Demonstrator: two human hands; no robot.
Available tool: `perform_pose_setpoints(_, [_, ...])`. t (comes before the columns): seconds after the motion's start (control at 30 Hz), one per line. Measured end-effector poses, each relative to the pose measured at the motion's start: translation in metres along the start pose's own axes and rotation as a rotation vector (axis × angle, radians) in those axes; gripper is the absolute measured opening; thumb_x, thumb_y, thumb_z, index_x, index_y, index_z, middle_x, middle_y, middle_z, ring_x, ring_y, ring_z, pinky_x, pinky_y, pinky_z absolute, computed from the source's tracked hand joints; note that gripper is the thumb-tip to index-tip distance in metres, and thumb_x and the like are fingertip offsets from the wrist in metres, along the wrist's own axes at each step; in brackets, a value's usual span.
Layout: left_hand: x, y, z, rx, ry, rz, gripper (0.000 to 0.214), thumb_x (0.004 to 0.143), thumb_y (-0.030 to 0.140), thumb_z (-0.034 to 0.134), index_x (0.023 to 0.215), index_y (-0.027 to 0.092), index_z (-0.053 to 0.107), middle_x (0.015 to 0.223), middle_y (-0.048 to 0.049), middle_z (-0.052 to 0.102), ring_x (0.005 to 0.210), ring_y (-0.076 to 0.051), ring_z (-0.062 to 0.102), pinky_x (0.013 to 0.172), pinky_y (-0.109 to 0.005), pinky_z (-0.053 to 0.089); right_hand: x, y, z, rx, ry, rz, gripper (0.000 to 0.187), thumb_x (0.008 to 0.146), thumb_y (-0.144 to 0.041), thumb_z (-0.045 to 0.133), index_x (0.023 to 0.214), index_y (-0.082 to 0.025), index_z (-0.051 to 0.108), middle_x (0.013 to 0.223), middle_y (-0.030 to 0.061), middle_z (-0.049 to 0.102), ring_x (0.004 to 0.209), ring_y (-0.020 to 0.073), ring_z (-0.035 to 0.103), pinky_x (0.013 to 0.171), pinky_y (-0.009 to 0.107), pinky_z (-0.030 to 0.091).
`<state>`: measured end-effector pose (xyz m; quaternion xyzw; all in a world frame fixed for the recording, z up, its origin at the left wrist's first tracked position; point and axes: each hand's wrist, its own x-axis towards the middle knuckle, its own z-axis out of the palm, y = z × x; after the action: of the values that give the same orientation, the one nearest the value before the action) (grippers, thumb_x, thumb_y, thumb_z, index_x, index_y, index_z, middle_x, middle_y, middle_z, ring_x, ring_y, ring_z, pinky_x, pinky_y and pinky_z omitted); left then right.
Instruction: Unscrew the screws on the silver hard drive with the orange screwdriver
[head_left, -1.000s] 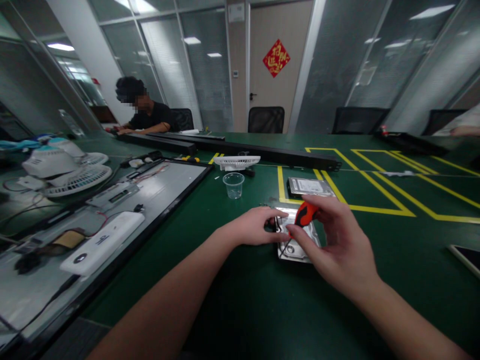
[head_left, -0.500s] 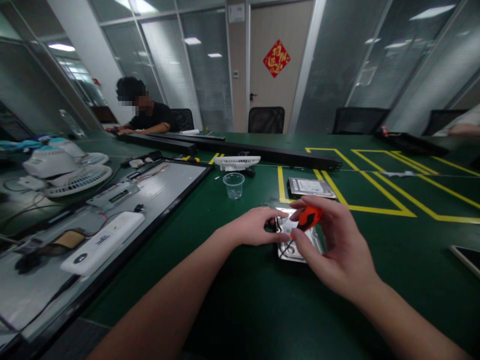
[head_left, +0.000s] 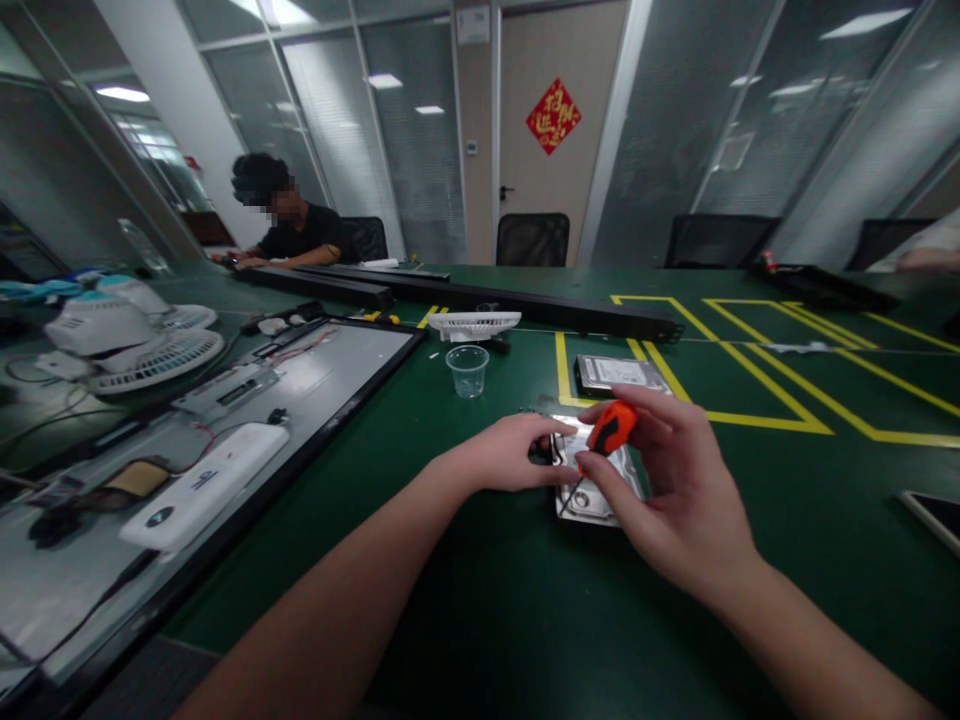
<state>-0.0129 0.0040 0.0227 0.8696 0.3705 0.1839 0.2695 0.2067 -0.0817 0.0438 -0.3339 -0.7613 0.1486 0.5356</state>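
A silver hard drive lies flat on the green table in front of me. My left hand grips it from the left, thumb and fingers resting over its top and edge. In my right hand is a screwdriver with an orange and black handle, pinched between thumb and fingers. Its thin shaft slants down to the left, the tip at the drive's near left corner. My hands cover parts of the drive. Just behind it lies a second hard drive, label side up.
A clear plastic cup and a small white fan stand ahead. Left lies a large panel bearing a white device. Long black bars cross the table. A phone-like object lies right. A person sits opposite.
My right hand has tilted slightly, and the screwdriver's handle has shifted a little to the left. My left hand and the drive have stayed put.
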Motion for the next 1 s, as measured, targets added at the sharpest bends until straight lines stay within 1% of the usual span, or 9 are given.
perform_pose_setpoints(0.1, [-0.0002,0.0002,0.0000,-0.015,-0.017,0.003,0.053,0.094,0.061,0.085,0.129,0.022,0.079,0.133,-0.0140,0.077,0.117,-0.034,0.072,0.103,-0.047,0.056,0.0004,-0.0015,-0.0010,0.011,-0.021,-0.028,0.065,0.102,-0.015,0.076,0.159,-0.037,0.054,0.140,0.0090,0.071,0.126,0.0280,0.076,0.106,0.047,0.065])
perform_pose_setpoints(0.2, [-0.0002,0.0000,0.0014,-0.031,0.005,0.037,0.049,0.096,0.056,0.084,0.131,0.022,0.079,0.134,-0.0137,0.078,0.120,-0.034,0.072,0.107,-0.048,0.056,0.0028,-0.0053,-0.0031,-0.014,-0.041,-0.083,0.064,0.100,-0.012,0.074,0.157,-0.037,0.057,0.136,0.0074,0.072,0.122,0.0277,0.075,0.101,0.045,0.064])
perform_pose_setpoints(0.33, [0.0005,-0.0017,0.0035,-0.034,0.025,0.050,0.054,0.094,0.054,0.087,0.135,0.021,0.077,0.131,-0.0140,0.078,0.116,-0.034,0.073,0.105,-0.048,0.058,0.0057,-0.0087,-0.0046,-0.025,-0.037,-0.118,0.064,0.100,-0.011,0.073,0.157,-0.037,0.059,0.130,0.0070,0.072,0.117,0.0283,0.073,0.098,0.046,0.062])
perform_pose_setpoints(0.47, [-0.0003,-0.0022,0.0025,-0.045,0.013,0.056,0.049,0.094,0.051,0.087,0.133,0.023,0.078,0.135,-0.0129,0.078,0.122,-0.034,0.073,0.109,-0.048,0.057,0.0055,-0.0066,-0.0038,-0.037,-0.043,-0.117,0.064,0.101,-0.013,0.073,0.158,-0.038,0.059,0.133,0.0080,0.070,0.118,0.0292,0.071,0.099,0.049,0.063])
perform_pose_setpoints(0.57, [-0.0016,-0.0010,0.0006,-0.058,0.011,0.064,0.045,0.095,0.049,0.086,0.132,0.023,0.080,0.133,-0.0123,0.079,0.121,-0.034,0.074,0.108,-0.046,0.058,0.0043,-0.0027,-0.0028,-0.064,-0.024,-0.127,0.065,0.100,-0.016,0.079,0.158,-0.038,0.059,0.134,0.0079,0.070,0.120,0.0299,0.071,0.100,0.050,0.063])
perform_pose_setpoints(0.67, [-0.0025,0.0003,-0.0008,-0.061,0.012,0.062,0.047,0.095,0.050,0.086,0.132,0.023,0.080,0.129,-0.0117,0.079,0.117,-0.033,0.074,0.105,-0.045,0.058,0.0037,-0.0004,-0.0021,-0.079,-0.012,-0.124,0.067,0.099,-0.017,0.084,0.157,-0.039,0.060,0.131,0.0065,0.072,0.118,0.0297,0.072,0.098,0.048,0.063])
perform_pose_setpoints(0.73, [-0.0027,0.0007,-0.0011,-0.058,0.010,0.056,0.047,0.095,0.052,0.086,0.131,0.022,0.080,0.126,-0.0118,0.079,0.114,-0.033,0.074,0.103,-0.045,0.058,0.0040,-0.0006,-0.0019,-0.077,-0.009,-0.122,0.066,0.099,-0.017,0.083,0.157,-0.040,0.060,0.130,0.0056,0.074,0.117,0.0291,0.073,0.097,0.047,0.063])
perform_pose_setpoints(0.87, [-0.0020,-0.0007,0.0001,-0.056,0.010,0.048,0.049,0.094,0.055,0.086,0.128,0.020,0.080,0.123,-0.0126,0.078,0.109,-0.032,0.074,0.098,-0.044,0.058,0.0040,-0.0031,-0.0016,-0.059,-0.025,-0.124,0.066,0.101,-0.014,0.080,0.159,-0.040,0.059,0.136,0.0054,0.074,0.119,0.0272,0.074,0.103,0.047,0.062])
perform_pose_setpoints(1.0, [-0.0001,-0.0038,0.0025,-0.065,0.012,0.059,0.051,0.095,0.056,0.086,0.132,0.021,0.079,0.122,-0.0116,0.078,0.110,-0.031,0.074,0.100,-0.043,0.058,0.0008,-0.0033,-0.0023,-0.008,-0.046,-0.099,0.069,0.101,-0.012,0.078,0.161,-0.039,0.057,0.139,0.0050,0.074,0.119,0.0238,0.075,0.104,0.041,0.062])
